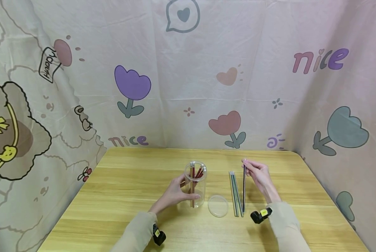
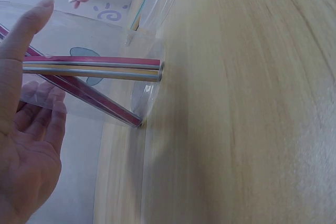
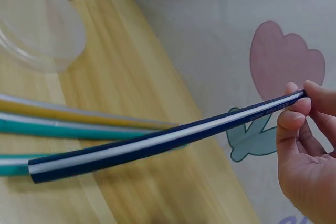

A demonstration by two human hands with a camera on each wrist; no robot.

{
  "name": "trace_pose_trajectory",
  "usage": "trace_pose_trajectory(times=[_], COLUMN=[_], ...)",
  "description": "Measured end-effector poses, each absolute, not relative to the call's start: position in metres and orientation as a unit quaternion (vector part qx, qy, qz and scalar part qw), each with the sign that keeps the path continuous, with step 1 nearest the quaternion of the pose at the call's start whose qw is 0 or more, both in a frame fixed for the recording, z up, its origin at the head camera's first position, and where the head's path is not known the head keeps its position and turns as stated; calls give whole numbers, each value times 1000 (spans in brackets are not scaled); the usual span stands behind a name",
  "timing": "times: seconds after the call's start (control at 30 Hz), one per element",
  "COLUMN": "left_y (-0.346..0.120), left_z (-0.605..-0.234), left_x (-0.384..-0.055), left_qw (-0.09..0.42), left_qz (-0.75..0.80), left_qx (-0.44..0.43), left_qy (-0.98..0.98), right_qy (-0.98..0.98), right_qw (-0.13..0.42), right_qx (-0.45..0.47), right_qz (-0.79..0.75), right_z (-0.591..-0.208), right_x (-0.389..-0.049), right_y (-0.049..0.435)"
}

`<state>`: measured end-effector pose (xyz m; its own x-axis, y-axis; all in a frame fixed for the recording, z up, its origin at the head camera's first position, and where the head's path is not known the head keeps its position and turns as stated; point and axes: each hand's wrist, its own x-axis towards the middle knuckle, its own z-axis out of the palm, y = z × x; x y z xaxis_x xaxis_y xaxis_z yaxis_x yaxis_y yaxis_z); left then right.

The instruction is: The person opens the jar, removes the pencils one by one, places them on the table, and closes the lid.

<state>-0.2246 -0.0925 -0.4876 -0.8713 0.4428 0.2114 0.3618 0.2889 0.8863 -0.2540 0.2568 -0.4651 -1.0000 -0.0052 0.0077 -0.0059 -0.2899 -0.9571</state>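
Observation:
My left hand [image 1: 176, 191] grips a clear plastic jar [image 1: 201, 199] around its side, thumb in front. Inside, several red and yellow striped pencils [image 2: 92, 62] lean at differing angles, their lower ends near the jar's base. At the right, my right hand [image 1: 261, 176] pinches the upper end of a dark blue pencil with a white stripe [image 3: 157, 142] between thumb and fingertips. That pencil points down toward the table, beside several green and yellow striped pencils [image 1: 234, 196] lying there. A round clear lid [image 1: 218, 206] lies flat between the jar and these pencils.
The wooden table [image 1: 118, 196] carries everything. Behind it hangs a printed cloth [image 1: 181, 80] with flowers and lettering, and more cloth encloses the left and right sides. A small black camera sits on each wrist.

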Motion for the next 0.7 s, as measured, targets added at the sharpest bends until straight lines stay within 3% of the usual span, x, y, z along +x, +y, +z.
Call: trace_pose_trajectory(times=[0.7], left_y=[-93], left_z=[-487], left_x=[-225], left_qw=[37], left_qz=[539], left_qx=[249], left_qy=[804], right_qy=[-646], right_qw=[-11], right_qx=[-50], right_qz=[762], right_z=[-481], right_x=[-263], right_y=[258])
